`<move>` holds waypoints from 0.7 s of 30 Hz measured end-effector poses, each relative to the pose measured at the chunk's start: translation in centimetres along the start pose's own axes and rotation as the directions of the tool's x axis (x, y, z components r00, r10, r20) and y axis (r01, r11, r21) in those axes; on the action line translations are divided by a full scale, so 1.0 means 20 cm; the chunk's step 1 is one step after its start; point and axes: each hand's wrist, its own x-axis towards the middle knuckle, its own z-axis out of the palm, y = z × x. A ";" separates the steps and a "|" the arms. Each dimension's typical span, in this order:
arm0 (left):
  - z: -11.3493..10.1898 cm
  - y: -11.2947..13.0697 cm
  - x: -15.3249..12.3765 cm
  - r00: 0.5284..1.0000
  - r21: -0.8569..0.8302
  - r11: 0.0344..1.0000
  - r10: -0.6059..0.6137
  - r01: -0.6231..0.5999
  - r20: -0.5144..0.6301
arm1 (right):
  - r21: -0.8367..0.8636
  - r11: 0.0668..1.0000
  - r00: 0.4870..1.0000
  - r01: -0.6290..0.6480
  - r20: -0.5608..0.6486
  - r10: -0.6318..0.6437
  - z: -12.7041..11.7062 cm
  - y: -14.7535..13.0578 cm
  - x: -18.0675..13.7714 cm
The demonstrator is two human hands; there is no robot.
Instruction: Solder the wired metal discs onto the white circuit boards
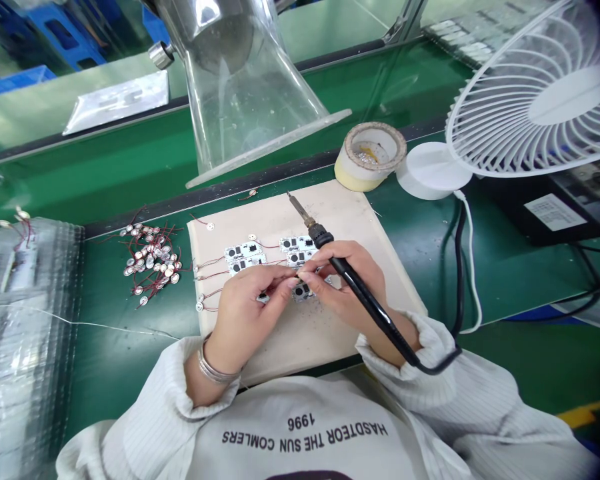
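Note:
A black-handled soldering iron (363, 290) rests in my right hand (353, 280), its tip pointing up and away from me, above the board mat. The thumb and fingertips of that hand are also pinched together, meeting those of my left hand (255, 297). My left hand is closed in a pinch on something too small to make out. Under and around both hands lie several white circuit boards (243, 251) in two columns, partly hidden by my fingers. Thin red wires run from some boards to small round discs (200, 307).
A pile of wired discs (155, 257) lies left of the beige mat (280, 353). Stacked clear trays (25, 347) stand far left. A tape roll (370, 157), a white fan (535, 100) and a clear fume hood (255, 107) stand at the back. Cables hang at right.

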 end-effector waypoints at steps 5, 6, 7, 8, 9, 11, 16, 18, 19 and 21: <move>0.02 0.00 -0.02 0.999 0.030 0.999 0.019 -0.018 -0.049 | 0.011 1.000 1.000 0.015 0.006 -0.015 0.01 0.00 0.00; 0.03 0.00 -0.02 0.999 0.024 1.000 0.019 -0.018 -0.049 | 0.009 1.000 1.000 0.016 0.007 -0.016 0.01 0.00 0.00; 0.03 0.00 -0.02 0.999 0.014 1.000 0.016 -0.015 -0.044 | 0.002 1.000 1.000 0.013 0.016 -0.013 0.01 0.00 0.00; 0.03 -0.01 -0.02 0.999 0.002 1.000 0.010 -0.010 -0.037 | -0.011 1.000 0.999 0.010 0.034 -0.010 0.00 0.01 0.00; 0.02 -0.01 -0.02 1.000 -0.007 1.000 0.004 -0.004 -0.030 | -0.028 1.000 0.999 0.012 0.052 -0.011 -0.01 0.01 0.00; 0.00 -0.04 -0.02 1.000 -0.004 1.000 0.006 -0.006 -0.019 | -0.042 0.999 0.998 0.019 0.063 -0.016 -0.04 0.02 0.00; -0.05 -0.14 -0.03 0.988 0.044 0.989 0.140 -0.143 0.059 | 0.061 0.998 0.990 0.015 -0.141 -0.007 -0.16 0.03 -0.02; -0.04 -0.16 -0.04 0.971 0.034 0.977 0.203 -0.209 0.130 | 0.002 0.997 0.978 0.078 -0.194 -0.077 -0.19 0.04 -0.03; -0.03 -0.17 -0.04 0.959 0.020 0.972 0.228 -0.234 0.166 | -0.035 0.994 0.974 0.103 -0.200 -0.108 -0.20 0.04 -0.04; 0.00 -0.17 -0.06 0.941 -0.006 0.967 0.249 -0.255 0.227 | -0.088 0.990 0.972 0.112 -0.195 -0.128 -0.20 0.04 -0.07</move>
